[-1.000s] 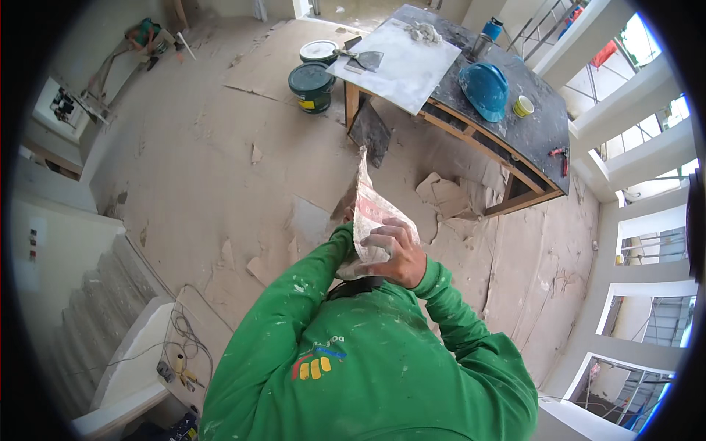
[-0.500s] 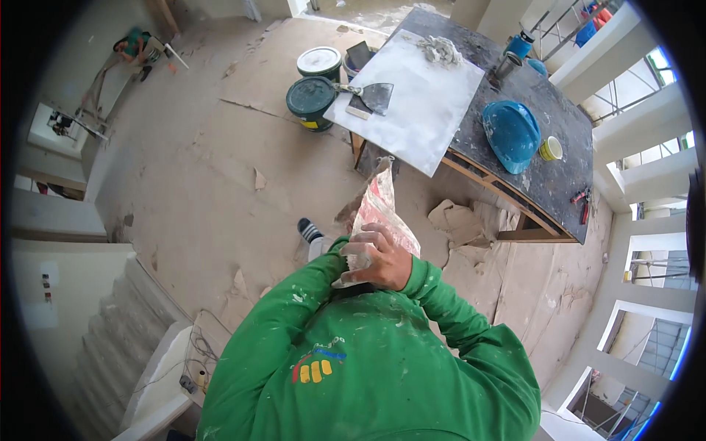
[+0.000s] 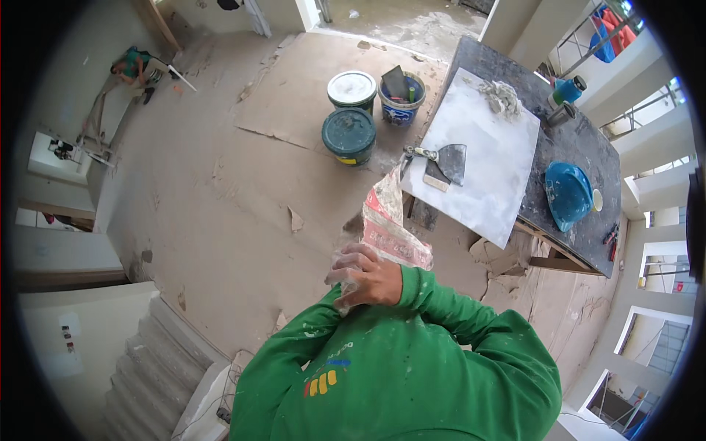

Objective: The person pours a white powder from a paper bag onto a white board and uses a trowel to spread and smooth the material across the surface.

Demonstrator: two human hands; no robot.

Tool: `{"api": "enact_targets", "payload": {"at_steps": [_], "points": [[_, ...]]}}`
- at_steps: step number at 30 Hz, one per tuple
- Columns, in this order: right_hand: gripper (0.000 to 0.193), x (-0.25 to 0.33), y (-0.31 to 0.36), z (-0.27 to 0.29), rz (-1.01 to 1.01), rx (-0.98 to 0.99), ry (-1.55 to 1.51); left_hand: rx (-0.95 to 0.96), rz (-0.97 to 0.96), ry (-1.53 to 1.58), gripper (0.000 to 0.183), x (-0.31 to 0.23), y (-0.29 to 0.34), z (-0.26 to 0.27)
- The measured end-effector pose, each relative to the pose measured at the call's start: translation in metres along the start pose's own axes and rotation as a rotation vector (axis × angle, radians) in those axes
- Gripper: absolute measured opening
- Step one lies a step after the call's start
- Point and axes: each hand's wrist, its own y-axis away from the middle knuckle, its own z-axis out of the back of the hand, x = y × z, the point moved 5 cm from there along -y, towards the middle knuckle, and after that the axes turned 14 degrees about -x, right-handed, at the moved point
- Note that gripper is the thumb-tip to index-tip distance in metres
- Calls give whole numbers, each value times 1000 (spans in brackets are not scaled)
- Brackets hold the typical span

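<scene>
While our right hand is clamped round the crumpled white-and-red paper sack, we hold it against our chest over the green sleeve, its open top tilted away toward the table. Left hand: hidden under the sack and the sleeve, so we can't tell whether it grips or not. The sack looks soft and floppy, walls creased, probably part full of powder, so likely bottom-heavy and dusty-slick. We judge it best held low, one hand cupping the base and the other pinching the neck; a grip on the thin top edge could tear it.

Containers on the floor: a dark green lidded round bucket, a white-lidded bucket just behind it, and an open blue bucket with a flat tool standing in it; further contents not visible. On the dark table: a white square board carrying a steel putty knife and a lump of grey paste, plus a blue hard hat beside the board.
</scene>
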Motion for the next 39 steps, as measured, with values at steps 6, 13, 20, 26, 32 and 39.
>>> {"api": "enact_targets", "payload": {"at_steps": [6, 13, 20, 26, 32, 39], "points": [[21, -82, -68, -17, -8, -40, -38, -135, 91, 149, 59, -3, -102, 71], [22, -211, -112, 17, -74, -177, 164, -209, -52, -81, 51, -54, -263, 182], [26, -322, -138, 72, -151, -329, 511, -245, 109, 87, 49, -135, -334, 257], [19, -379, -118, 119, -489, -451, 789, -71, -405, -175, 36, -278, -393, 194], [29, -392, -86, 146, -750, -480, 969, 73, -401, -25, 33, -331, -463, 165], [31, -378, -108, 117, -866, -495, 1118, 386, -418, -268, 39, -321, -525, 138]]}}
